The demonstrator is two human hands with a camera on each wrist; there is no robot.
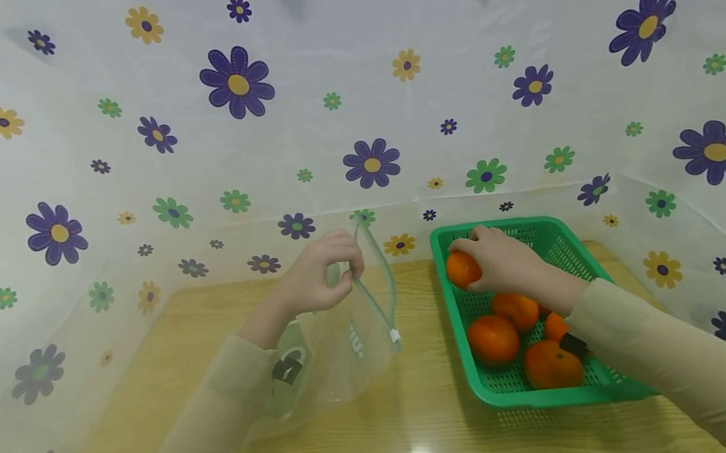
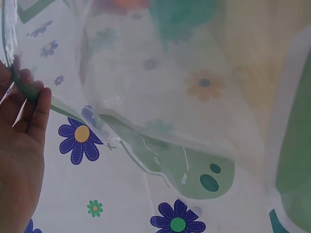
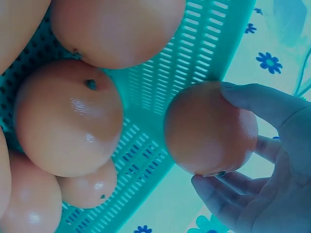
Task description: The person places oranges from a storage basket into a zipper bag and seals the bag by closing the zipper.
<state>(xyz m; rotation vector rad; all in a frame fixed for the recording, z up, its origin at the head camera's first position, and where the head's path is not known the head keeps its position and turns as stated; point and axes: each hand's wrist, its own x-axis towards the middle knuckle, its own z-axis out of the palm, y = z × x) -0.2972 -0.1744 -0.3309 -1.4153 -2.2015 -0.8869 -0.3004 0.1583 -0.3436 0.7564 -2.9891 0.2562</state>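
Note:
In the head view my left hand [image 1: 322, 272] pinches the top edge of a clear zip-top plastic bag [image 1: 339, 369], which hangs with its mouth parted and a white slider at its lower corner. Green printing on the bag shows in the left wrist view, where my left fingers [image 2: 43, 109] grip its green rim. My right hand [image 1: 511, 264] grips an orange [image 1: 462, 269] at the left wall of the green basket [image 1: 469, 364]. Fingers and thumb wrap that fruit in the right wrist view, apart from the other oranges [image 3: 70, 119].
Several oranges [image 1: 493, 340] lie in the basket's near half. Bag and basket are on a light wooden table [image 1: 425, 386]. A white flower-patterned sheet [image 1: 310, 141] rises behind the table and along both sides.

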